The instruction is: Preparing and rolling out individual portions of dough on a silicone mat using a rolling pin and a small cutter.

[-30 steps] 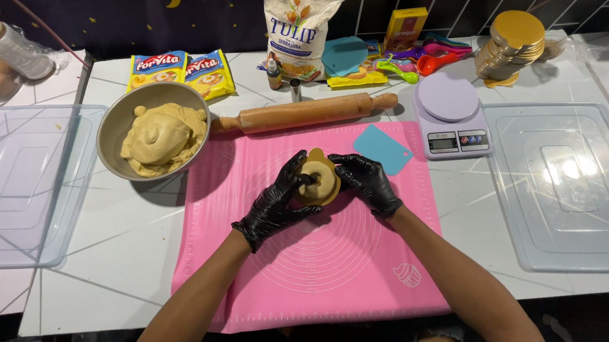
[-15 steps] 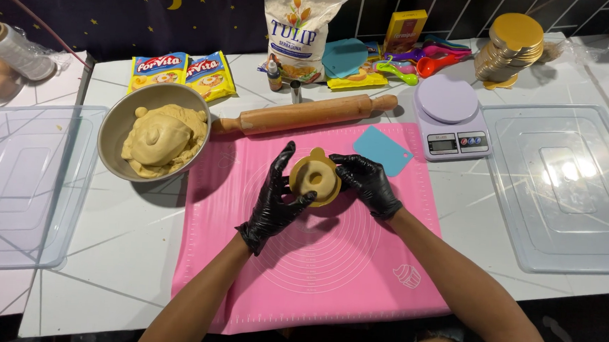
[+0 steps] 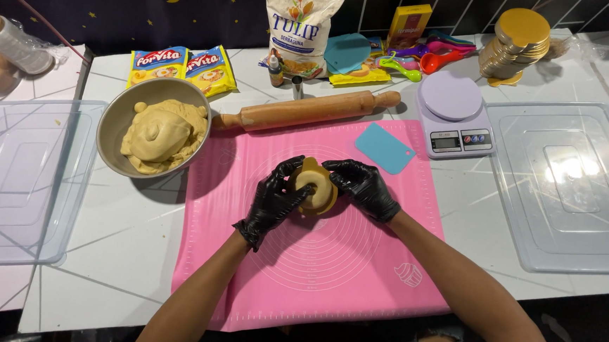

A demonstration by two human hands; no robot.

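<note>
A white tiled table (image 3: 123,251) carries everything here. On it, far right, lies a clear plastic tray lid (image 3: 571,184); a second clear lid (image 3: 19,178) lies at the far left. Between them sits a pink silicone baking mat (image 3: 312,277) printed with concentric circles.

Beyond the mat's left corner stands a metal bowl (image 3: 114,120) holding a large mound of tan dough (image 3: 162,135). A wooden rolling pin (image 3: 307,110) lies along the mat's far edge, tilted slightly, its left handle just beside the bowl. Farther back stands a white flour bag (image 3: 301,24), with two yellow sachets (image 3: 183,66) to its left. A lilac digital kitchen scale (image 3: 454,115) sits at the mat's far right corner, and a stack of gold round boards (image 3: 515,43) stands behind it. A teal dough scraper (image 3: 385,147) lies flat on the mat near the scale.

Over the middle of the mat, both hands (in black gloves) cup a small piece of dough (image 3: 315,188), lifted off the mat. The left hand (image 3: 274,203) curls round its left side with the thumb pressed into the centre dimple; the right hand (image 3: 361,187) wraps closed fingers round its right side.
</note>
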